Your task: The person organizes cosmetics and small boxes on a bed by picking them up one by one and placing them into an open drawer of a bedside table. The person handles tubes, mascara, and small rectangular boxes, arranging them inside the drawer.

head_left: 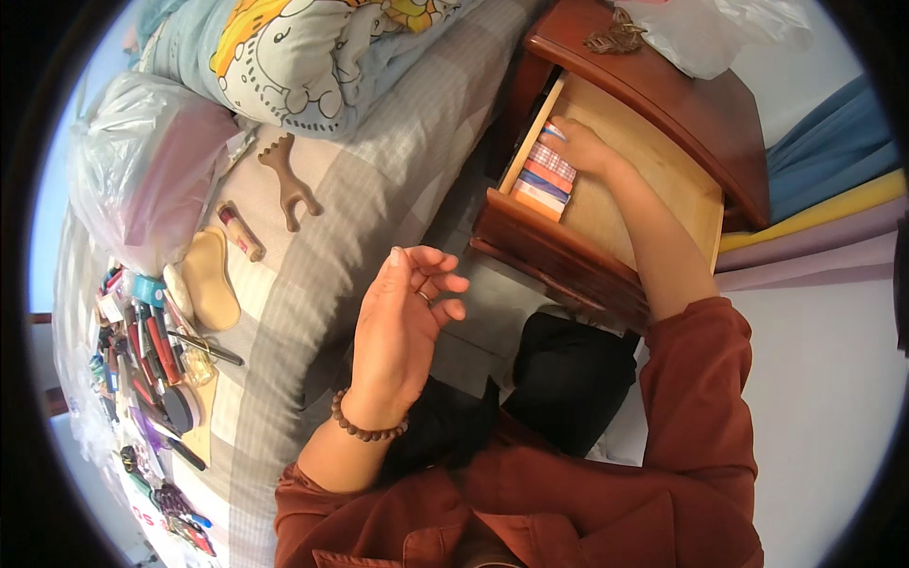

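An open wooden drawer (664, 195) extends from a reddish-brown nightstand (699, 113). Along its left wall runs a row of small, colourful packets (545, 186), some plaid, orange or striped. My right hand (584, 145) reaches into the drawer, its fingers around the far packet (551, 130) of that row; the hand partly covers it. Above the floor gap between bed and drawer, my left hand (401, 319) is raised with nothing in it. Its fingers are loosely curled and apart, and a beaded bracelet (369, 424) circles the wrist.
On the bed (284, 284) to the left lie many cosmetics (153, 341), a brown massage tool (287, 181), a lip-gloss tube (241, 231), beige insoles (211, 277) and a filled plastic bag (153, 163). A hair claw clip (614, 35) and a plastic bag (710, 35) are on the nightstand.
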A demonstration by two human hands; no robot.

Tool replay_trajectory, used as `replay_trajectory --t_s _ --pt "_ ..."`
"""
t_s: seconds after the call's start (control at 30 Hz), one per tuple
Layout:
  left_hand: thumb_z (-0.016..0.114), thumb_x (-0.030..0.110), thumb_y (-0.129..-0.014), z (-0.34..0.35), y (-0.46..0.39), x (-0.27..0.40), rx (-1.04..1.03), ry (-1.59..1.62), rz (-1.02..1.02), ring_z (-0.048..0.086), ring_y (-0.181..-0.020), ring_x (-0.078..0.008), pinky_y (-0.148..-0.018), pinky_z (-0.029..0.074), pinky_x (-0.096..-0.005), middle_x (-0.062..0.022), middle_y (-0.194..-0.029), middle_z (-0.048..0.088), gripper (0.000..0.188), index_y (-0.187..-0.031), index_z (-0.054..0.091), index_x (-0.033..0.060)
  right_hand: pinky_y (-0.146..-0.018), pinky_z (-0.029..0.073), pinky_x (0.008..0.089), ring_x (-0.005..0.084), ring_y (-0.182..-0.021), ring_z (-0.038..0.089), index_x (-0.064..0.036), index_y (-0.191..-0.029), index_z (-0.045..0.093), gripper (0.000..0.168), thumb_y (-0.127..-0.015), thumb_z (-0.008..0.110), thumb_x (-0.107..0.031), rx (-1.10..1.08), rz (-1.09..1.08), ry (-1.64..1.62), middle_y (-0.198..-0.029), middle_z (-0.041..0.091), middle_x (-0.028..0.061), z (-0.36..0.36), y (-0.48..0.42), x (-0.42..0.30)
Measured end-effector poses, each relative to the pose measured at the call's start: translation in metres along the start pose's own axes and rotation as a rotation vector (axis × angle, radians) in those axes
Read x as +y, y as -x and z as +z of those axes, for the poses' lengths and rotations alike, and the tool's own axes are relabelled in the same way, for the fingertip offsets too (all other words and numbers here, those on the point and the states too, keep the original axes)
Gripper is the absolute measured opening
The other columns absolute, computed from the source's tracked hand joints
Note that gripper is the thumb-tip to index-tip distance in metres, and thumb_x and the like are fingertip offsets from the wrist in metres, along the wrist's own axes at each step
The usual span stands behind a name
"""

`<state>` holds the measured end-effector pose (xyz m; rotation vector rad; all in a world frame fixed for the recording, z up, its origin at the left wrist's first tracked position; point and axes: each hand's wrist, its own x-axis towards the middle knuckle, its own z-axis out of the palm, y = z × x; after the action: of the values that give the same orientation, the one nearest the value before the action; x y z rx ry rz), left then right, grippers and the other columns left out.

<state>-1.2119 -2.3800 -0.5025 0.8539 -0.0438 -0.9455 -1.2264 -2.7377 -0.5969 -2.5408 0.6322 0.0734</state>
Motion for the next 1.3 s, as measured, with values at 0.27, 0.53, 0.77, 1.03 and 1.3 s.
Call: replay_trajectory --t_s 0.27,0.53,0.77,1.03,1.3 --pt "0.039 0.032 -0.095 -0.002 0.003 0.002 -0.023 0.033 -0.009 0.052 -0.086 -0.0159 -0.069 0.045 -0.0293 -0.0074 -0.099 0.054 0.031 -0.098 0.052 0.0040 -0.100 0.032 0.0322 0.0288 -0.119 0.043 0.004 -0.126 0.042 0.054 -0.092 0.041 -0.039 -0.071 -0.042 -0.263 -0.128 0.045 0.0201 -0.009 0.022 -0.008" --pt "0.041 0.033 -0.094 -0.001 0.002 0.002 0.002 0.004 -0.016 0.053 -0.085 -0.0165 -0.069 0.044 -0.0297 -0.0066 -0.097 0.055 0.029 -0.096 0.052 0.0055 -0.087 0.041 0.0324 0.0228 -0.107 0.050 -0.002 -0.124 0.046 0.048 -0.092 0.042 -0.038 0.057 0.150 -0.424 -0.116 0.054 0.0132 -0.011 0.020 0.007" --pt "0.043 0.031 -0.093 -0.002 0.003 0.001 -0.008 0.006 -0.013 0.052 -0.085 -0.0160 -0.069 0.044 -0.0291 -0.0061 -0.097 0.055 0.027 -0.096 0.052 0.0052 -0.076 0.045 0.0307 0.0179 -0.097 0.053 -0.006 -0.125 0.045 0.046 -0.088 0.050 -0.032 0.025 0.400 -0.533 -0.109 0.057 0.0077 -0.024 0.043 -0.002" --pt "0.044 0.026 -0.093 -0.001 0.003 0.000 -0.004 0.007 -0.023 0.053 -0.083 -0.0155 -0.068 0.044 -0.0288 -0.0053 -0.096 0.055 0.021 -0.095 0.052 0.0066 -0.092 0.040 0.0292 0.0215 -0.107 0.051 0.001 -0.120 0.047 0.048 -0.073 0.058 -0.002 -0.103 -0.025 -0.352 -0.114 0.055 0.0129 -0.025 0.038 0.011" --pt "0.044 0.023 -0.093 0.000 0.002 -0.001 -0.002 -0.008 -0.031 0.053 -0.083 -0.0152 -0.068 0.043 -0.0283 -0.0051 -0.097 0.055 0.019 -0.095 0.052 0.0066 -0.085 0.044 0.0322 0.0252 -0.096 0.058 -0.003 -0.114 0.052 0.044 -0.070 0.054 -0.001 -0.148 -0.067 -0.049 -0.100 0.062 0.0151 -0.037 0.021 -0.011"
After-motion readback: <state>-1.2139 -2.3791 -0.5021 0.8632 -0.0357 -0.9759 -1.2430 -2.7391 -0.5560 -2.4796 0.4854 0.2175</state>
